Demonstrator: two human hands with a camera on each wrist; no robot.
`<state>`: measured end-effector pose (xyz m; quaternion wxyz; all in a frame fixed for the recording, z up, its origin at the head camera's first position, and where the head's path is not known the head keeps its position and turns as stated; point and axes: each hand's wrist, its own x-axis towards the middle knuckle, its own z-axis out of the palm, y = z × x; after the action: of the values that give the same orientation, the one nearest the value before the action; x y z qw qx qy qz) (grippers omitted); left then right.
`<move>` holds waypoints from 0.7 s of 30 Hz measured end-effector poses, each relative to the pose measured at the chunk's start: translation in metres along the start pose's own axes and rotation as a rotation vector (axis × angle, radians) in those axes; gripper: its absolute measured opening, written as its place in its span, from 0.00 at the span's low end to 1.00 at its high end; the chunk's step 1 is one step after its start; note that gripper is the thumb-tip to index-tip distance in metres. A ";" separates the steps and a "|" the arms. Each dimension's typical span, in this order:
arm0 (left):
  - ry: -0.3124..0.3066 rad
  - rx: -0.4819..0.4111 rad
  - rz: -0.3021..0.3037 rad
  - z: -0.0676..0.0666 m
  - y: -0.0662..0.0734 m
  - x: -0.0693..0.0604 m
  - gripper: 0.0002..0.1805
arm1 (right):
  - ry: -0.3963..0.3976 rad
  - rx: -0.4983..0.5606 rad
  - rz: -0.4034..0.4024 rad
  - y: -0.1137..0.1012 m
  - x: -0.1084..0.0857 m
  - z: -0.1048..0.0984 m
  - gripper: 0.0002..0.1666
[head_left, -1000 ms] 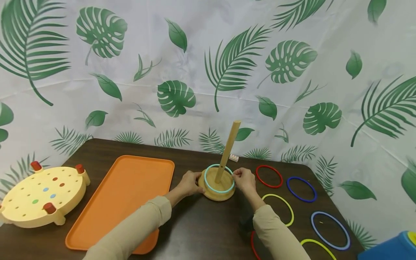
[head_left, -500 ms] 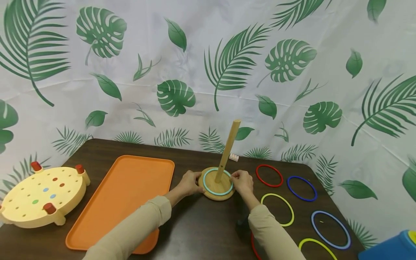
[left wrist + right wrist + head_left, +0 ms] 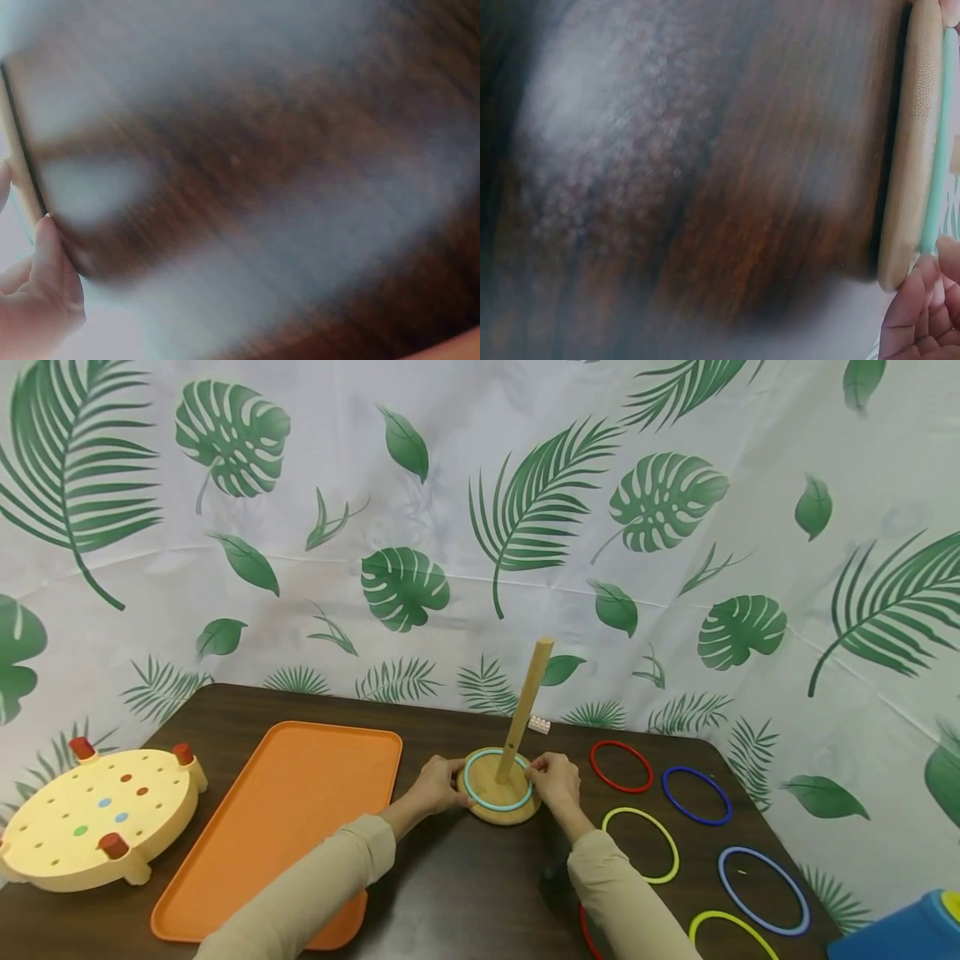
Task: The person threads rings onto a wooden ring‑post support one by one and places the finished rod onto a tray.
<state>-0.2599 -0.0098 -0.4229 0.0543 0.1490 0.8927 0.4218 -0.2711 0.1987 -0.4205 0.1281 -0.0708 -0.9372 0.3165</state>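
A round wooden base (image 3: pixel 486 781) with an upright wooden post (image 3: pixel 527 702) stands toward the back of the table. Around the post, on the base, lies a mint-green ring (image 3: pixel 498 809). My left hand (image 3: pixel 437 783) grips the base's left edge, its fingertips also showing on the rim (image 3: pixel 22 154) in the left wrist view. At the ring's right side my right hand (image 3: pixel 557 781) pinches it between thumb and fingers. In the right wrist view the ring (image 3: pixel 937 157) lies flat along the base's top.
Several loose rings lie on the right, among them a red ring (image 3: pixel 594 764), a blue ring (image 3: pixel 697 819) and a yellow ring (image 3: pixel 672 843). An orange tray (image 3: pixel 300 810) is on the left, beside a yellow pegged disc (image 3: pixel 97 818). A blue container (image 3: pixel 900 931) sits at lower right.
The mint-green ring has come down onto the base and slid slightly left. My right hand moved a little left with it; my left hand stayed on the base.
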 end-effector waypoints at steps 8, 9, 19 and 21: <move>0.001 -0.005 -0.008 0.000 0.001 0.000 0.36 | -0.032 0.060 0.020 0.002 0.000 -0.008 0.04; 0.002 -0.005 -0.007 0.001 0.000 0.001 0.36 | -0.040 0.087 0.020 0.002 0.000 -0.011 0.04; 0.001 -0.008 -0.004 0.003 -0.003 0.003 0.36 | -0.140 0.244 0.018 0.019 -0.013 -0.048 0.05; 0.001 -0.008 0.002 0.003 -0.003 0.002 0.36 | -0.173 0.253 0.023 0.026 -0.018 -0.055 0.06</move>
<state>-0.2621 -0.0085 -0.4270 0.0541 0.1496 0.8908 0.4257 -0.2367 0.2475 -0.3979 0.0512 -0.0375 -0.8965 0.4385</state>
